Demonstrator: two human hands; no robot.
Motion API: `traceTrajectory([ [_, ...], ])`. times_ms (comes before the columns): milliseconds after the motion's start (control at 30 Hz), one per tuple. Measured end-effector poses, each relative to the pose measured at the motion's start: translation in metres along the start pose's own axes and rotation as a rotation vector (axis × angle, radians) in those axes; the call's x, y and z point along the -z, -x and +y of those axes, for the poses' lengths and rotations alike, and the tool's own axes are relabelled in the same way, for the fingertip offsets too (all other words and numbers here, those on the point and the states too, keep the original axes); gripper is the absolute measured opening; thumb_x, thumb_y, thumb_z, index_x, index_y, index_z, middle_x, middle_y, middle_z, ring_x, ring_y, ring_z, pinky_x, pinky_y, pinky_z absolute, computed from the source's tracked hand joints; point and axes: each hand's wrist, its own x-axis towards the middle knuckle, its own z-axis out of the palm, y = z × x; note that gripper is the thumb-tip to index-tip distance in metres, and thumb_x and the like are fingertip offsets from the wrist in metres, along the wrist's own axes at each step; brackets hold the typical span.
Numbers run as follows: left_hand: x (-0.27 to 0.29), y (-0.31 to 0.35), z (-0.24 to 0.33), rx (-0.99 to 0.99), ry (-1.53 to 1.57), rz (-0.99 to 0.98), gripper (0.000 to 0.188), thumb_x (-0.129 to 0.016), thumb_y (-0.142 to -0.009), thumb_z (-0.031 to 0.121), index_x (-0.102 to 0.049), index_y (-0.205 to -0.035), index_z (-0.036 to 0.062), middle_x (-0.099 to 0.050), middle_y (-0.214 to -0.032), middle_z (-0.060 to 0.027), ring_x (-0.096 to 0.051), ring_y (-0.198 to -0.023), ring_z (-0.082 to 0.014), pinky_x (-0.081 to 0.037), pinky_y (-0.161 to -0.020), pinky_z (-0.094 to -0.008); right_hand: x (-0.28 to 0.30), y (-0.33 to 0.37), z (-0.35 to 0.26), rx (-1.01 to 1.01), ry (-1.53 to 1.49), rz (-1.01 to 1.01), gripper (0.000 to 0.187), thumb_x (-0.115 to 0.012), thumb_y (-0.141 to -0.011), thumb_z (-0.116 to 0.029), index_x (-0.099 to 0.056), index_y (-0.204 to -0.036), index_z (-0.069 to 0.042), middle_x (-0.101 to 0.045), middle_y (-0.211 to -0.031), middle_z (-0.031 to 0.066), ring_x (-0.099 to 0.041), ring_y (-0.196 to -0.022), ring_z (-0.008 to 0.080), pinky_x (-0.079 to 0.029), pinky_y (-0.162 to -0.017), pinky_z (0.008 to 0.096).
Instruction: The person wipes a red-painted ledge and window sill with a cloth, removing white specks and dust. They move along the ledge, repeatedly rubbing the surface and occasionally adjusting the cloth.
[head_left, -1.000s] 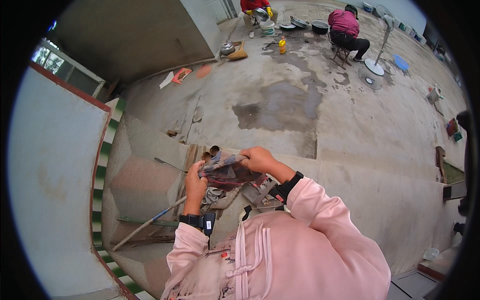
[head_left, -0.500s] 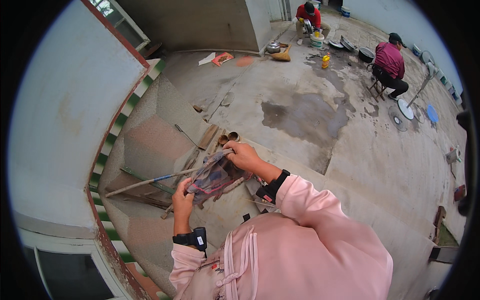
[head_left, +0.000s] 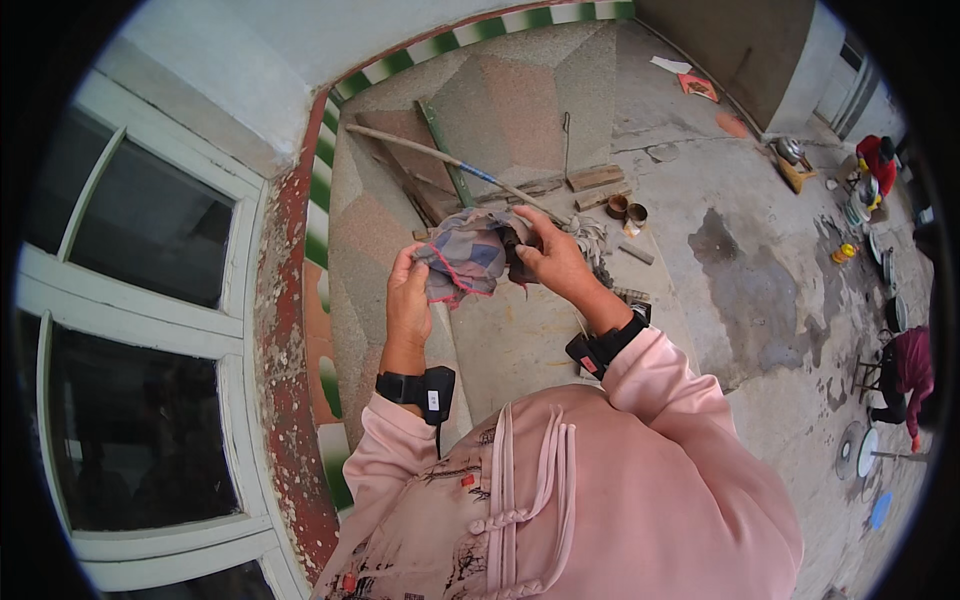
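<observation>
A thin checked cloth (head_left: 465, 252), greyish with blue patches and a pink-red edge, hangs bunched between my two hands. My left hand (head_left: 406, 300) is closed on its left edge, the thumb on top. At the right end, my right hand (head_left: 556, 258) pinches a darker, gathered part of the same cloth. Just beyond the hands, a mop handle (head_left: 420, 150) with a blue band slants down to grey mop strands (head_left: 590, 238). Two small rusty cans (head_left: 617, 207) stand near the strands.
Wood pieces (head_left: 596, 178) and a green bar (head_left: 446, 155) lie by the wall. A white-framed window (head_left: 140, 220) is close on my left. At right are a puddle (head_left: 745, 285), a yellow bottle (head_left: 843, 253), a person in red (head_left: 878, 165) and a seated person in maroon (head_left: 912, 362).
My view has turned left toward the window and wall. The cloth, earlier stretched slantwise between my hands, is now more bunched and level; both hands still hold it.
</observation>
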Motion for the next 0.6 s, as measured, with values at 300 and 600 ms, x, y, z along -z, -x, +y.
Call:
traceTrajectory([
  [300, -0.002, 0.044, 0.023, 0.097, 0.433, 0.175, 0.029, -0.041, -0.097, 0.008, -0.049, -0.124, 0.0061, -0.057, -0.122, -0.0101, -0.055, -0.114, -0.0222, -0.045, -0.100, -0.0401, -0.054, -0.014, 0.000, 0.498, -0.030, -0.381, 0.090, -0.078, -0.071, -0.013, -0.030, -0.146, -0.008, -0.041, -0.141, 0.0197, -0.036, -0.135, 0.0328, -0.029, -0.111, 0.0381],
  [600, 0.002, 0.104, 0.021, 0.191, -0.362, 0.431, 0.032, -0.050, -0.095, 0.010, -0.053, -0.126, 0.0069, -0.059, -0.115, -0.0051, -0.057, -0.100, -0.0136, -0.045, -0.091, -0.0296, -0.102, 0.013, 0.057, -0.147, -0.312, -0.655, 0.055, -0.065, -0.079, 0.002, -0.051, -0.132, -0.005, -0.066, -0.109, 0.0096, -0.060, -0.099, 0.0162, -0.047, -0.088, 0.0287],
])
